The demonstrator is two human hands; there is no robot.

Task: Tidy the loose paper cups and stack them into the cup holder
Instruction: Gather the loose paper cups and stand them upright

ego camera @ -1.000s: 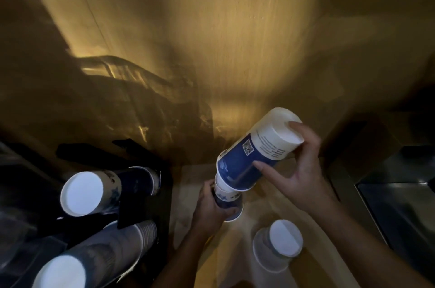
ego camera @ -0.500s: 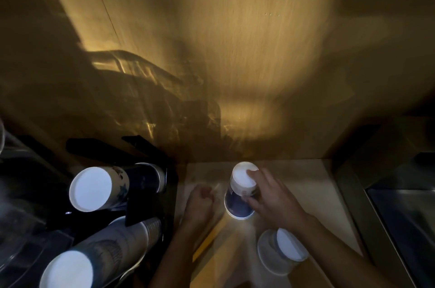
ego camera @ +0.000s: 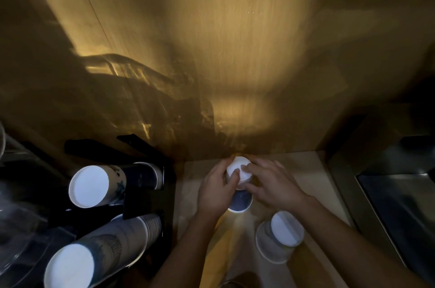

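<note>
Wooden wall panel (ego camera: 235, 40) fills upper view, warm light pooled at centre, dark shadows across its left. Pale wooden counter (ego camera: 313, 170) meets panel's lower edge. Dark metal basin (ego camera: 400, 200) right of counter. Clear plastic item (ego camera: 14, 229), blurred, far left of counter.

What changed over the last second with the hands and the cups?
The right hand brought its blue cup stack down from mid-air onto the counter; the left hand now grips it too. The white cup and holder stacks stayed put.
</note>
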